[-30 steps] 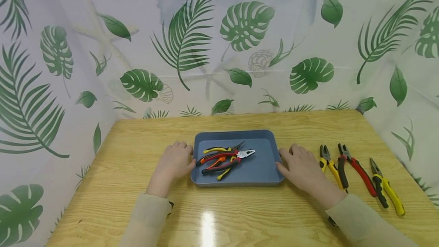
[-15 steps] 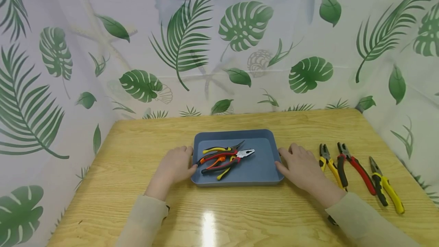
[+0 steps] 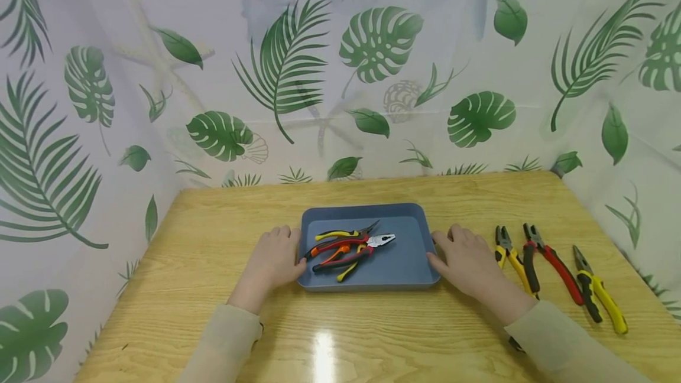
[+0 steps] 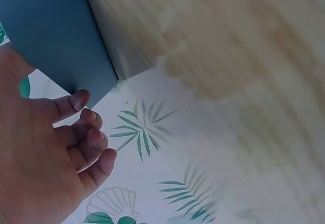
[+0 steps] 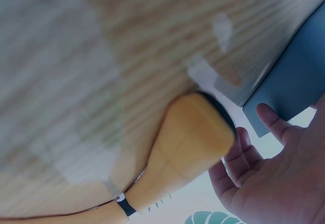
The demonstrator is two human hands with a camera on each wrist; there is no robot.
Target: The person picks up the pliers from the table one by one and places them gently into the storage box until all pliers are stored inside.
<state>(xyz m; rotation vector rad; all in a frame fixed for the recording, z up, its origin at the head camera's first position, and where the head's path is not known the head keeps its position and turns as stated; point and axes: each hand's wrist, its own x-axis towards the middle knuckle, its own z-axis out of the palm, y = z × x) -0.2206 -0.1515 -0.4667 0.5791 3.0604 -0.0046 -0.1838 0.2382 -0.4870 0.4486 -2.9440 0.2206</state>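
A shallow blue-grey tray [image 3: 407, 262] stands on the table between both hands. My left hand [image 3: 272, 259] holds its left side, thumb at the rim; in the left wrist view a fingertip presses the outer wall. My right hand [image 3: 468, 259] holds the right side, thumb and index finger at the wall. Inside the tray, toward the left, lie crossed pliers: red-and-black combination pliers [image 3: 380, 240] with a silver head on top, a yellow-and-black pair [image 3: 336, 234] with a thin pointed nose, and orange handle parts [image 3: 340, 250] partly hidden beneath.
Right of my right hand lie yellow pliers [image 3: 516, 265], red-and-black pliers [image 3: 555, 268] and yellow-and-black long-nose pliers [image 3: 601, 294]. An orange-yellow handle [image 5: 195, 137] looms close in the right wrist view. A leaf-print cloth [image 3: 340, 75] hangs behind the wooden table [image 3: 223, 211].
My left hand has shifted slightly, its thumb settling lower along the tray's left rim. The right hand, tray and pliers stay where they were.
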